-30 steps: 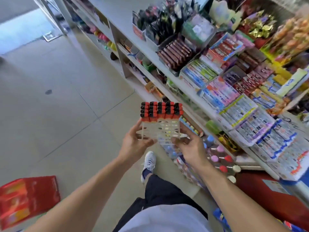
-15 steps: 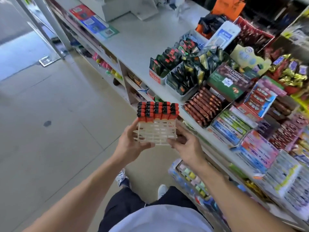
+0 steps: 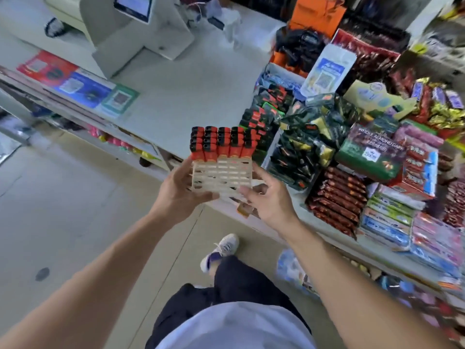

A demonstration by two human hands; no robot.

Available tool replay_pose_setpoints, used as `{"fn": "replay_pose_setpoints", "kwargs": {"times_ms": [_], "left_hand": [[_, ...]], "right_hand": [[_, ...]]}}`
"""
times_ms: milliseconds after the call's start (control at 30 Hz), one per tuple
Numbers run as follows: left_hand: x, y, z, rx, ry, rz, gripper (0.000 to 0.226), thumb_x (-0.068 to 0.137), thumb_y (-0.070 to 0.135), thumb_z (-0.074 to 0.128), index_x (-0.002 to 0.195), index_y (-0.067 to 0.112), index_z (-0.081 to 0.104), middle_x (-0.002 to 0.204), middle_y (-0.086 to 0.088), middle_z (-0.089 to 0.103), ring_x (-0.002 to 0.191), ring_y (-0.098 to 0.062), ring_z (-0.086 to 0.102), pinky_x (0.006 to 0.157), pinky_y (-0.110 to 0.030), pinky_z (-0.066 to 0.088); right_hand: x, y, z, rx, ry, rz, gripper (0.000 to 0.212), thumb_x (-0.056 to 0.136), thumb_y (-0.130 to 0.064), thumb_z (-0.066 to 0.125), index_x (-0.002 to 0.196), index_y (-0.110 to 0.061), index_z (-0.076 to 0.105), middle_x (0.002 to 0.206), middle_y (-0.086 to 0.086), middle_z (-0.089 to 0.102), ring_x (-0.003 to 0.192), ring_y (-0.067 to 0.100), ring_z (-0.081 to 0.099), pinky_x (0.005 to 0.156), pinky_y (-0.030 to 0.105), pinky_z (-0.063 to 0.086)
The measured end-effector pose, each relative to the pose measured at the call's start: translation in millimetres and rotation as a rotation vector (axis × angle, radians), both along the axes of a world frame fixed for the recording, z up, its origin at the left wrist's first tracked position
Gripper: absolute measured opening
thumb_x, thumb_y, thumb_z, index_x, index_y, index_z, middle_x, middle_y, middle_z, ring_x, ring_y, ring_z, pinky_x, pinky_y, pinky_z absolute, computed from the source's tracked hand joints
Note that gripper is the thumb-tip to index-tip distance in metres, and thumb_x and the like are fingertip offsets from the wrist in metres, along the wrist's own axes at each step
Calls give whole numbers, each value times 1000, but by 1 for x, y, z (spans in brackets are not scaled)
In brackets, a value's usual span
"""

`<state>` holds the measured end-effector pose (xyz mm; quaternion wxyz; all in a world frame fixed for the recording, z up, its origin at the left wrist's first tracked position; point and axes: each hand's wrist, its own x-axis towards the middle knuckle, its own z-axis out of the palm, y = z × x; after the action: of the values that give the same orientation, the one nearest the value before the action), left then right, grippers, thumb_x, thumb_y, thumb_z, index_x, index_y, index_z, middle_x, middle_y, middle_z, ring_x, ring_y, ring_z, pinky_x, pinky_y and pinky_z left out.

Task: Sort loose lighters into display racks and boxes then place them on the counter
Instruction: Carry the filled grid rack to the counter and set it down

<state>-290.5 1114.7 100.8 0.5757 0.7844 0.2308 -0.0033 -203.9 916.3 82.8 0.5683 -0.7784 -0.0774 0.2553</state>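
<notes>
A cream plastic display rack [image 3: 221,176] full of several red lighters with black tops [image 3: 221,141] is held up in front of me, at the edge of the grey counter [image 3: 181,94]. My left hand [image 3: 180,191] grips the rack's left side, thumb curled under its lower edge. My right hand [image 3: 266,200] holds the rack's right side and bottom corner. The rack's underside is hidden by my fingers.
A white register stand with a screen [image 3: 133,28] sits at the counter's back left. Coloured payment stickers [image 3: 75,83] line the counter's front edge. Snack and chocolate boxes [image 3: 337,197] crowd the counter's right side. Shelves of goods [image 3: 118,142] run below the counter.
I have walked toward the counter with the rack held in both hands. The view has swung up, so the register and bare counter top now show behind the rack.
</notes>
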Motion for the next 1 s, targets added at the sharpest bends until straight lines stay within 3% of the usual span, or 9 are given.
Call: {"fn": "replay_pose_setpoints", "kwargs": {"times_ms": [100,167,233,333,400,533,767,867,1000], "left_hand": [[46,44,-4,15,-6,-48,81,71,8,90,137,37,53,106,14,68,80,8,66,60,-6,47],[77,72,-9,17,8,-48,79,69,12,92,130,46,56,108,13,70,85,-5,69,62,-15,53],[106,96,-10,34,19,-47,77,67,17,95,126,49,58,108,15,71,87,-9,70,70,-28,59],[150,125,-8,77,18,-97,76,67,17,94,121,54,56,104,17,71,80,1,68,69,-21,54],[178,142,-9,86,40,-141,76,68,14,93,118,56,53,101,19,69,78,7,66,62,-12,49],[230,175,-24,83,92,-252,71,67,13,94,120,45,59,102,16,70,80,-1,68,64,-11,49],[320,215,-68,75,186,-424,78,69,15,93,133,40,56,106,16,68,89,-5,67,69,-18,50],[358,219,-85,108,206,-503,85,69,15,92,141,36,51,113,6,67,99,-17,65,84,-31,53],[397,219,-104,76,211,-582,85,68,9,92,140,27,53,113,7,67,105,-19,64,93,-34,52]], "right_hand": [[39,39,3,-7,-15,-3,65,91,-20,74,148,-29,45,104,3,73,83,16,69,79,29,58],[68,63,-2,-40,-11,-9,68,90,-25,75,149,-34,44,95,9,74,89,27,71,88,43,59],[96,86,-5,-57,28,-21,69,89,-27,76,149,-39,42,93,15,71,90,36,70,82,55,58],[134,116,-3,-139,-47,4,63,93,-22,72,149,-32,44,117,5,67,79,19,71,77,42,61],[156,135,0,-184,-55,30,56,94,-19,69,145,-30,48,118,-5,66,72,9,70,73,36,61],[193,167,-15,-297,56,-4,40,96,-14,64,132,-27,54,113,-4,64,80,17,71,49,17,46],[248,216,-54,-462,109,-166,35,93,-11,63,126,-22,55,116,5,62,98,24,66,76,27,52],[271,226,-64,-494,120,-238,37,93,-9,59,128,-21,55,119,7,64,102,23,65,79,26,51],[293,232,-69,-526,132,-290,41,93,-6,53,132,-19,54,123,7,64,112,25,60,89,28,50]]}}
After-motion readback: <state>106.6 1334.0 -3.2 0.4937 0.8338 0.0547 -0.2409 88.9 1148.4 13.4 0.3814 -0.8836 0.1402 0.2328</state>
